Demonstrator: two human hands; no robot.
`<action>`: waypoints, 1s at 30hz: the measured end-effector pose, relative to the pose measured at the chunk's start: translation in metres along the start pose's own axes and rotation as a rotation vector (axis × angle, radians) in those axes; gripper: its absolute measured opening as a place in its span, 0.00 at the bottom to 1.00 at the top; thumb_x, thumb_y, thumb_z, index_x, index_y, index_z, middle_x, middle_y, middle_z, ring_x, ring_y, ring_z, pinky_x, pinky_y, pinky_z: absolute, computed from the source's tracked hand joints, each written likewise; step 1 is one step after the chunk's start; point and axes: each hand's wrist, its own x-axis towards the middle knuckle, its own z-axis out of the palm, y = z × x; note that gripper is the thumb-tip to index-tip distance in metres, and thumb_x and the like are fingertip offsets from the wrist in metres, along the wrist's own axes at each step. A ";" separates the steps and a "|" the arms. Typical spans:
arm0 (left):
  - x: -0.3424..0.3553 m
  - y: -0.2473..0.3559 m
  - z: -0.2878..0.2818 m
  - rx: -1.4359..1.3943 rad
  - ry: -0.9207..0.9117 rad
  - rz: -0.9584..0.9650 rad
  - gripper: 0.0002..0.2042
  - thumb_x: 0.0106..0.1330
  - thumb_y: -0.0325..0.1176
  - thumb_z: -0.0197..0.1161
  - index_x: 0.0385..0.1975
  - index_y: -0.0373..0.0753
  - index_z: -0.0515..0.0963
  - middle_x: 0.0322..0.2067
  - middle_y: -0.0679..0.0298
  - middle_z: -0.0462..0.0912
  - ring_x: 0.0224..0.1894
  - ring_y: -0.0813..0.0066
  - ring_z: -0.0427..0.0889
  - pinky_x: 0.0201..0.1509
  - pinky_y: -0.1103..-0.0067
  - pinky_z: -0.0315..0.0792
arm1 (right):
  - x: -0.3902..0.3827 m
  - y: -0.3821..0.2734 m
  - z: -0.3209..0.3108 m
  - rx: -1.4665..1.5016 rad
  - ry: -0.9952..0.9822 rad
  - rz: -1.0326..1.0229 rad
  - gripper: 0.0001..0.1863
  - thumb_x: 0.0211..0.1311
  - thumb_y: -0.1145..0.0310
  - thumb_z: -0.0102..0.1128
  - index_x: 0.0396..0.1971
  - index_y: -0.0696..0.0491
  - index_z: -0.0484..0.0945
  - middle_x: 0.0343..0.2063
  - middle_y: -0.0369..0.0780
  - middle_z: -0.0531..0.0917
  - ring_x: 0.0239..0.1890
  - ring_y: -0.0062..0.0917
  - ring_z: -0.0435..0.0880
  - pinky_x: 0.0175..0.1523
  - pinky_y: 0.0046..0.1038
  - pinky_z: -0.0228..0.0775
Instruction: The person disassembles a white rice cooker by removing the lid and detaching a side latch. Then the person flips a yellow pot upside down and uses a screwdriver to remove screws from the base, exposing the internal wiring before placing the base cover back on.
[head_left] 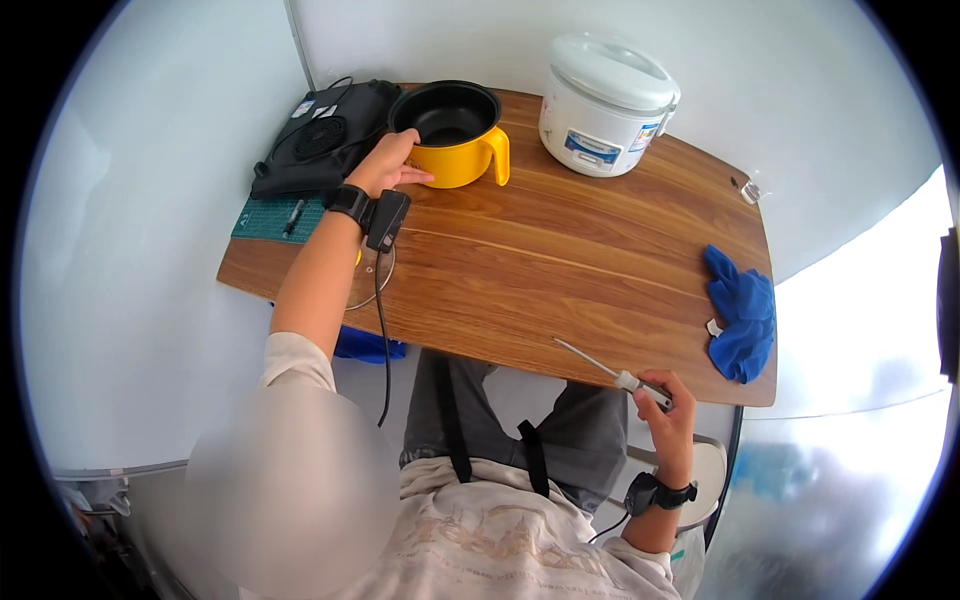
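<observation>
My left hand (398, 160) grips the near left side of a yellow pot (462, 163) with a black inside and a side handle, at the back middle of the wooden table. My right hand (664, 405) holds a screwdriver (622, 380) with a pale handle over the front right edge, its long shaft pointing up and left. A glass lid (378, 285) with a metal rim lies partly hidden behind my left forearm and a hanging cable.
A black appliance (292, 155) with a cord lies at back left beside a green cutting mat (258, 218) holding a small dark tool. A white rice cooker (608, 105) stands at the back. A blue cloth (742, 312) lies at the right edge (760, 395) of the table.
</observation>
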 end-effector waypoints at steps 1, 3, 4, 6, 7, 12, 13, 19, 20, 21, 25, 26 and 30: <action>-0.004 0.002 0.000 0.007 0.004 0.011 0.28 0.72 0.38 0.52 0.66 0.26 0.60 0.66 0.46 0.65 0.48 0.39 0.84 0.53 0.65 0.85 | 0.000 -0.001 -0.001 -0.002 0.002 0.013 0.14 0.61 0.70 0.71 0.43 0.60 0.81 0.35 0.35 0.84 0.39 0.17 0.79 0.47 0.21 0.70; -0.016 0.009 0.001 0.005 0.020 0.021 0.27 0.72 0.39 0.52 0.65 0.26 0.61 0.64 0.46 0.66 0.46 0.40 0.85 0.52 0.65 0.85 | -0.002 -0.003 -0.002 -0.007 0.004 0.038 0.14 0.60 0.69 0.71 0.43 0.60 0.81 0.35 0.35 0.84 0.39 0.17 0.79 0.45 0.21 0.71; -0.023 0.012 0.002 0.003 0.029 0.026 0.27 0.71 0.39 0.52 0.64 0.27 0.62 0.64 0.46 0.67 0.45 0.40 0.85 0.51 0.65 0.85 | -0.002 -0.002 -0.003 -0.016 0.008 0.025 0.15 0.61 0.69 0.71 0.43 0.60 0.81 0.35 0.35 0.84 0.38 0.17 0.79 0.44 0.21 0.71; -0.043 0.016 -0.002 0.044 -0.005 0.060 0.26 0.71 0.39 0.52 0.63 0.28 0.62 0.61 0.46 0.70 0.44 0.43 0.86 0.50 0.66 0.85 | -0.002 0.000 -0.003 -0.027 0.012 -0.009 0.15 0.61 0.68 0.72 0.44 0.60 0.81 0.34 0.35 0.83 0.36 0.17 0.79 0.42 0.20 0.71; -0.054 0.017 -0.002 0.064 -0.025 0.077 0.26 0.71 0.40 0.53 0.63 0.29 0.63 0.60 0.46 0.71 0.43 0.44 0.86 0.49 0.66 0.85 | -0.003 -0.001 -0.003 -0.003 0.022 -0.003 0.15 0.61 0.68 0.71 0.44 0.60 0.81 0.33 0.35 0.83 0.35 0.16 0.78 0.41 0.20 0.70; -0.117 0.014 0.019 0.217 -0.067 0.180 0.19 0.70 0.35 0.50 0.58 0.35 0.69 0.48 0.56 0.79 0.40 0.64 0.87 0.45 0.68 0.84 | -0.006 -0.005 -0.004 0.103 0.072 -0.009 0.17 0.68 0.63 0.65 0.49 0.60 0.80 0.31 0.36 0.82 0.30 0.16 0.76 0.36 0.19 0.69; -0.123 0.009 0.020 0.187 -0.092 0.167 0.19 0.70 0.34 0.50 0.58 0.35 0.69 0.47 0.57 0.79 0.40 0.66 0.87 0.45 0.68 0.84 | -0.005 -0.004 -0.004 0.191 0.090 -0.013 0.18 0.70 0.62 0.63 0.50 0.60 0.80 0.31 0.36 0.82 0.29 0.16 0.76 0.36 0.19 0.69; -0.153 -0.027 0.024 0.060 -0.173 0.116 0.13 0.69 0.32 0.51 0.51 0.37 0.72 0.39 0.63 0.79 0.36 0.75 0.83 0.38 0.72 0.84 | -0.005 0.012 -0.009 0.567 0.146 -0.027 0.21 0.75 0.57 0.56 0.54 0.60 0.78 0.32 0.40 0.84 0.28 0.21 0.80 0.37 0.22 0.73; -0.166 -0.026 0.034 0.049 -0.190 0.100 0.16 0.69 0.30 0.51 0.55 0.38 0.72 0.38 0.66 0.78 0.38 0.79 0.82 0.39 0.75 0.84 | -0.006 0.014 -0.011 0.582 0.132 -0.021 0.20 0.74 0.59 0.57 0.54 0.60 0.78 0.33 0.41 0.84 0.29 0.22 0.81 0.38 0.23 0.73; -0.172 -0.033 0.040 0.015 -0.189 0.077 0.17 0.69 0.30 0.51 0.57 0.38 0.72 0.39 0.65 0.78 0.40 0.79 0.82 0.40 0.75 0.84 | -0.007 0.015 -0.011 0.599 0.109 -0.015 0.19 0.74 0.60 0.58 0.53 0.59 0.77 0.34 0.41 0.84 0.30 0.22 0.81 0.38 0.24 0.74; -0.183 -0.057 0.064 -0.140 -0.249 -0.026 0.24 0.68 0.30 0.51 0.65 0.40 0.67 0.44 0.62 0.78 0.45 0.72 0.82 0.42 0.71 0.85 | -0.006 0.006 0.001 0.675 -0.024 0.005 0.10 0.68 0.70 0.57 0.46 0.56 0.74 0.35 0.41 0.83 0.34 0.23 0.82 0.40 0.25 0.75; -0.182 -0.064 0.072 -0.184 -0.277 -0.068 0.24 0.68 0.30 0.51 0.66 0.41 0.67 0.46 0.60 0.79 0.46 0.70 0.83 0.42 0.69 0.85 | -0.005 0.007 0.005 0.720 -0.043 0.008 0.09 0.67 0.72 0.56 0.44 0.55 0.73 0.35 0.41 0.82 0.34 0.23 0.81 0.40 0.25 0.75; -0.189 -0.088 0.090 -0.257 -0.398 -0.181 0.25 0.70 0.32 0.47 0.68 0.42 0.65 0.54 0.54 0.79 0.50 0.60 0.85 0.42 0.61 0.87 | 0.007 0.019 0.021 0.784 -0.043 -0.055 0.05 0.65 0.76 0.53 0.39 0.54 0.71 0.32 0.38 0.80 0.29 0.20 0.78 0.38 0.25 0.74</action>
